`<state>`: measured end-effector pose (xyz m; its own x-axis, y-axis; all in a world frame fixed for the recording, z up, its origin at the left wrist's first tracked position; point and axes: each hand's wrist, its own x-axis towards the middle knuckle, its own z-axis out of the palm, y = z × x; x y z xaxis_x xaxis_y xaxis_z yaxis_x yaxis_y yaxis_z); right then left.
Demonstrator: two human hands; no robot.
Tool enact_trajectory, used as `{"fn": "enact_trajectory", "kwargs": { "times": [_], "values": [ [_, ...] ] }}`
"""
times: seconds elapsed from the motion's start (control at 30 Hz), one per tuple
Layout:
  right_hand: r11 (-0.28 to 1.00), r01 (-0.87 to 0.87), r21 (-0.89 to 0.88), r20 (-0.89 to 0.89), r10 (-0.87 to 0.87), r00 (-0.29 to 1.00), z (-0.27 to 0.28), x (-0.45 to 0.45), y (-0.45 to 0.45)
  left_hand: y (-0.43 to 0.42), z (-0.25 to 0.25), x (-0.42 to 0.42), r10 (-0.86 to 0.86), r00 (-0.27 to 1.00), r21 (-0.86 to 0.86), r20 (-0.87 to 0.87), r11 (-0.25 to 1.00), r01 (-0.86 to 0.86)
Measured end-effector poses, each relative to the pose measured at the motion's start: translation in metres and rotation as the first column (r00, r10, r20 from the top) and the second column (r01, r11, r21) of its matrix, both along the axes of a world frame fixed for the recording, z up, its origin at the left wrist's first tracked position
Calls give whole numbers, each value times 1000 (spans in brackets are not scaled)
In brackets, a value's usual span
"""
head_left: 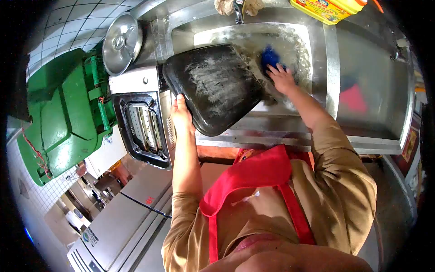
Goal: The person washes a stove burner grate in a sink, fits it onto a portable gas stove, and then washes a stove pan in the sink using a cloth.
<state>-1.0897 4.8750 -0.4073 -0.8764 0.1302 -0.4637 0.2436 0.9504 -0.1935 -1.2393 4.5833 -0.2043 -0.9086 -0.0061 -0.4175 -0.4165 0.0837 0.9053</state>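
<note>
My left hand (pixel 182 117) is closed on the left edge of a black tray (pixel 222 84) with rounded corners. Greyish streaks of suds cover the tray's face, and it is tilted over the left part of the sink basin (pixel 319 63). Under it, the fingers of that hand are hidden. My right hand (pixel 282 80) reaches into the cloudy water with its fingers spread. Its fingertips are at the lower edge of a blue scrubbing cloth or sponge (pixel 270 56), whose exact kind I cannot make out.
A faucet (pixel 239 10) rises behind the basin, near a yellow jug (pixel 327 10). To the right, a second basin (pixel 376 124) holds murky water and something pink (pixel 353 98). At left are a round metal lid (pixel 122 44), a black-rimmed appliance (pixel 142 127) and a green bin (pixel 63 118).
</note>
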Motion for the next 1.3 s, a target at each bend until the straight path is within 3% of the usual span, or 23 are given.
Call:
{"fn": "enact_trajectory", "kwargs": {
  "times": [0.1, 0.13, 0.23, 0.27, 0.3, 0.33, 0.37, 0.43, 0.5, 0.53, 0.57, 0.63, 0.7, 0.77, 0.83, 0.9, 1.03, 1.1, 1.17, 1.23, 1.3],
  "values": [
    [992, 98, 78, -82, -91, 992, 11, -5, 25, -3, -1, 4, 17, 998, 61, 55, 998, -20],
    [961, 266, 77, -290, -234, 928, -5, -3, 27, -1, 2, 6, 34, 994, 37, 100, 999, -38],
    [815, 571, -97, -425, -552, 717, -63, -18, 16, -8, -14, 9, -49, 994, 126, 99, 991, 37],
    [817, 574, -54, -422, -540, 728, -27, -26, 1, 0, -9, 13, -42, 989, 80, 143, 996, 31],
    [838, 501, -217, -305, -545, 781, -56, -34, -1, 5, -12, 17, -35, 991, 88, 132, 996, 23],
    [598, 499, -627, -262, -765, 588, -62, -37, -16, 6, -16, 18, -40, 992, 70, 118, 997, 32],
    [252, 344, -905, -103, -912, 396, -60, -46, -30, 7, -20, 19, -44, 994, 58, 102, 998, 38],
    [421, 308, -853, -223, -827, 515, 6, -51, -37, 12, -18, 21, -46, 994, 93, 103, 995, 36],
    [406, 164, -899, -240, -770, 591, 59, -52, -59, 15, -17, 24, -37, 993, 118, 110, 993, 24],
    [548, 31, -836, -415, -668, 617, 84, -50, -72, 18, -20, 25, -31, 993, 132, 112, 991, 16],
    [668, -105, -737, -576, -539, 614, 108, -48, -83, 23, -21, 25, -26, 993, 148, 111, 989, 9],
    [658, -324, -679, -669, -375, 642, 153, -50, -106, 30, -19, 26, -56, 994, 132, 94, 990, 44],
    [742, -354, -569, -753, -298, 586, 175, -45, -134, 31, -16, 27, -77, 993, 65, 93, 995, 71],
    [765, -355, -537, -796, -321, 513, 177, -51, -143, 27, -22, 24, -160, 981, 377, 111, 920, 108],
    [822, -314, -475, -801, -256, 541, 161, -68, -136, 27, -25, 28, -91, 993, 133, 69, 988, 81],
    [810, -235, -537, -700, -273, 660, 140, -90, -116, 34, -18, 30, -61, 992, 228, 110, 973, 35],
    [794, 52, -606, -528, -451, 720, 46, -124, -58, 30, -23, 30, -31, 994, 145, 109, 989, 15],
    [882, 311, -355, -492, -459, 740, -5, -114, -31, 28, -26, 29, -36, 996, 83, 87, 996, 29],
    [863, 402, -305, -399, -499, 769, -47, -95, -6, 26, -27, 31, -29, 997, 53, 78, 998, 25],
    [829, 421, -368, -380, -547, 746, -66, -76, 1, 25, -28, 32, -14, 996, 60, 83, 998, 9],
    [725, 428, -540, -363, -659, 659, -45, -56, -13, 24, -33, 31, 7, 997, 26, 76, 1000, -9]
  ]
}}
